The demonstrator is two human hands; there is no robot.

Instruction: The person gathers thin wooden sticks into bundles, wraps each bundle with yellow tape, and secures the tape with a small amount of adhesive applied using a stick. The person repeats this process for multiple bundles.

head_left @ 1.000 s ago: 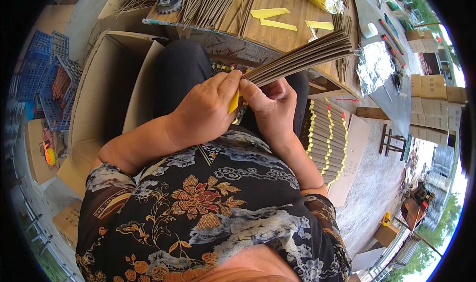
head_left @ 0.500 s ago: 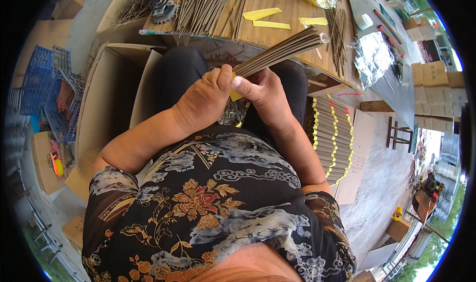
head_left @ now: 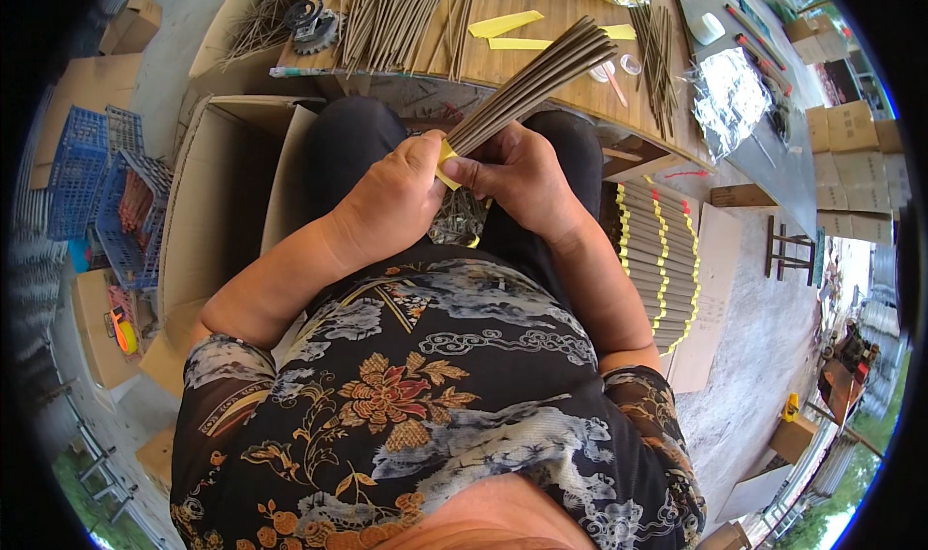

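Observation:
A bundle of thin brown incense sticks (head_left: 541,81) slants up and to the right out of my hands, above my lap. Near its lower end a yellow paper strip (head_left: 447,166) is wrapped around it. My left hand (head_left: 398,190) is closed on this lower end, fingers curled. From the right, my right hand (head_left: 527,175) grips the bundle too, its thumb pressed on the yellow paper. The bottom tips of the sticks are hidden by the hands.
Ahead, a wooden table (head_left: 570,91) bears loose sticks (head_left: 401,18), yellow paper strips (head_left: 507,23) and a small toothed metal device (head_left: 311,26). An open cardboard box (head_left: 217,192) stands left. Finished yellow-banded bundles (head_left: 662,260) lie right on cardboard. Blue crates (head_left: 82,168) sit far left.
The bundle's far end has swung up and to the left, so it stands steeper. My right thumb has come down from a raised position onto the yellow paper.

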